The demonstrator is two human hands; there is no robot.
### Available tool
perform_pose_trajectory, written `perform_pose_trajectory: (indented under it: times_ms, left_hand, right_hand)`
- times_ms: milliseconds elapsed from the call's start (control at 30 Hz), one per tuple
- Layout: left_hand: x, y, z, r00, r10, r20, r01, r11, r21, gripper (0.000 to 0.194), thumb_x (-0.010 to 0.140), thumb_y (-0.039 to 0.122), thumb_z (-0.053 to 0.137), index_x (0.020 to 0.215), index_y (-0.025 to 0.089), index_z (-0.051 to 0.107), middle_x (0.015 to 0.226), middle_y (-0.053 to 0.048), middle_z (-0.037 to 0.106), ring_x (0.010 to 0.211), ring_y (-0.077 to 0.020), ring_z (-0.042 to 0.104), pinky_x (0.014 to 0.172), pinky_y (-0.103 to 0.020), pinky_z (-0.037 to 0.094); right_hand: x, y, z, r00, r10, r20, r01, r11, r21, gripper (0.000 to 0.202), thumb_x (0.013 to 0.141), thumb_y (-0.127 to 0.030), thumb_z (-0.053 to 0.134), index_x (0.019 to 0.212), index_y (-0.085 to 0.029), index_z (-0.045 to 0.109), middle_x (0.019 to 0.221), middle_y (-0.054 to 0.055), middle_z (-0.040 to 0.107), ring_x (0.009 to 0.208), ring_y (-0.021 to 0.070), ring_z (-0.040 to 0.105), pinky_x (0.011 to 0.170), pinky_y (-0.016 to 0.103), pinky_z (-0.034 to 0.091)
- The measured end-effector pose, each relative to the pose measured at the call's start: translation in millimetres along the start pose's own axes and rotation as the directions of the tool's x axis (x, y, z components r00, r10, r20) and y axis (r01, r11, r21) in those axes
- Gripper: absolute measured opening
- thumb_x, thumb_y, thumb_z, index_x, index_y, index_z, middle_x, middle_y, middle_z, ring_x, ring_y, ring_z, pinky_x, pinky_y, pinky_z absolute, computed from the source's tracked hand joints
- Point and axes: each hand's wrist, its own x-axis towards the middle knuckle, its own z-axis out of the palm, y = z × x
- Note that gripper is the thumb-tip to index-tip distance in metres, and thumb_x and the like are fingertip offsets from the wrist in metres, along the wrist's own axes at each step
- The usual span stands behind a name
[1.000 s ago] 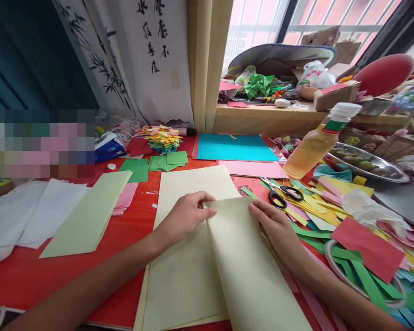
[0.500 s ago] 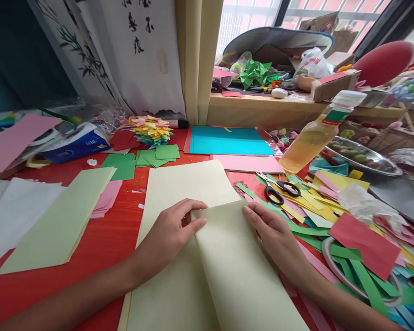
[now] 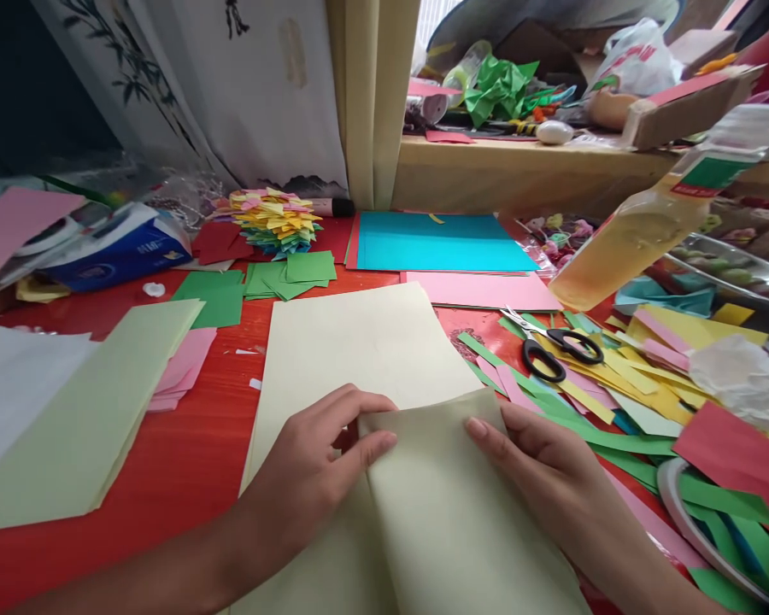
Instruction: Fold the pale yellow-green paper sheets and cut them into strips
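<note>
A pale green sheet of paper (image 3: pixel 461 504) is lifted and curved over in front of me. My left hand (image 3: pixel 333 457) pinches its far left corner between thumb and fingers. At the far right corner my right hand (image 3: pixel 538 470) grips the edge, thumb on top and fingers mostly hidden beneath. Under both hands lies a stack of pale cream-green paper (image 3: pixel 352 342), flat on the red table. Left of it rests another pale green folded pile (image 3: pixel 96 418), partly over small pink paper pieces (image 3: pixel 183 367).
Black-handled scissors (image 3: pixel 551 346) lie right of the stack among coloured paper strips (image 3: pixel 615 376). A bottle of amber liquid (image 3: pixel 641 235) stands behind them. Blue paper (image 3: pixel 442 242), green squares (image 3: pixel 211 295) and a folded-paper model (image 3: pixel 275 222) sit at the back. A tape roll (image 3: pixel 672 487) is at right.
The view has tilted downward and come closer. Both hands still hold the sheet's far edge; the right hand has shifted slightly away from the left, and the sheet looks a little more raised.
</note>
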Motion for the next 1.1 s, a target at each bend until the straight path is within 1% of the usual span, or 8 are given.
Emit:
perform_pose_trajectory:
  times_ms: [133,267,433,567,700,833,967,1100]
  left_hand:
    - [1,0,0.9,1.0,0.023,0.011,-0.023,0.999,0.032,0.011,0.081,0.034,0.049,0.088,0.028,0.055,0.077,0.005,0.052,0.06,-0.0076,0.044,0.053,-0.018,0.037]
    - [1,1,1.1,0.994,0.11,0.013,-0.111,0.988,0.112,0.017,0.08,0.033,0.051,0.096,0.028,0.052,0.086,0.002,0.053,0.074,-0.0107,0.048,0.061,-0.019,0.04]
    - [-6,1,7.8,0.953,0.261,0.155,-0.284,0.948,0.148,0.022,0.08,0.029,0.05,0.102,0.024,0.05,0.085,0.0,0.053,0.078,-0.012,0.05,0.07,-0.021,0.041]
    - [-9,2,12.4,0.961,0.176,0.215,-0.193,0.979,0.064,0.018,0.082,0.028,0.047,0.097,0.024,0.054,0.083,0.001,0.056,0.073,-0.0115,0.052,0.063,-0.02,0.041]
    - [2,-3,2.7,0.997,0.039,0.073,-0.038,0.999,-0.023,0.015,0.081,0.034,0.048,0.091,0.026,0.057,0.075,0.004,0.058,0.068,-0.011,0.052,0.058,-0.019,0.04]
    - [21,-11,-13.8,0.995,0.002,-0.104,-0.01,0.997,-0.079,0.016,0.078,0.036,0.051,0.088,0.026,0.059,0.073,0.005,0.059,0.067,-0.011,0.053,0.056,-0.018,0.039]
    - [33,-16,-22.3,0.979,-0.019,-0.202,-0.016,0.985,-0.17,0.022,0.076,0.035,0.053,0.094,0.025,0.061,0.079,0.003,0.061,0.07,-0.013,0.056,0.056,-0.02,0.041]
    - [36,-19,-24.4,0.951,-0.032,-0.308,-0.047,0.968,-0.246,0.026,0.075,0.036,0.055,0.096,0.022,0.061,0.084,-0.002,0.063,0.071,-0.0156,0.057,0.056,-0.022,0.043]
  right_hand:
    - [4,6,-4,1.0,-0.026,-0.012,0.024,0.995,-0.101,0.031,0.074,-0.049,0.053,0.069,-0.019,0.048,0.065,0.0,0.051,0.058,0.0134,0.052,0.045,0.02,0.04]
    - [4,12,-5,0.995,-0.086,-0.046,0.07,0.958,-0.277,0.037,0.077,-0.053,0.046,0.064,-0.018,0.045,0.058,-0.001,0.045,0.049,0.0105,0.043,0.04,0.02,0.032]
    - [1,19,2,0.982,-0.123,0.144,0.175,0.884,-0.433,0.037,0.082,-0.048,0.041,0.061,-0.017,0.045,0.055,-0.002,0.04,0.049,0.008,0.034,0.041,0.02,0.025]
    - [1,21,3,0.967,-0.12,0.227,0.214,0.862,-0.459,0.037,0.083,-0.046,0.041,0.06,-0.017,0.043,0.053,-0.004,0.035,0.05,0.0074,0.031,0.043,0.021,0.024]
    - [3,5,-9,0.983,0.02,0.181,0.04,0.945,-0.324,0.025,0.078,-0.045,0.052,0.092,-0.025,0.055,0.068,-0.002,0.055,0.06,0.011,0.05,0.048,0.019,0.036]
    - [1,-21,-25,0.938,0.26,0.229,-0.202,0.947,-0.25,0.049,0.071,-0.04,0.061,0.118,-0.031,0.047,0.097,0.003,0.061,0.078,0.0209,0.061,0.06,0.027,0.049]
    - [3,-32,-41,0.915,0.287,0.284,-0.187,0.924,-0.332,0.062,0.067,-0.036,0.066,0.124,-0.032,0.043,0.111,0.006,0.057,0.089,0.0259,0.06,0.068,0.032,0.053]
    - [16,-28,-57,0.982,0.145,0.123,-0.089,0.923,-0.375,0.064,0.064,-0.035,0.069,0.123,-0.033,0.045,0.112,0.005,0.057,0.094,0.0254,0.058,0.07,0.03,0.053]
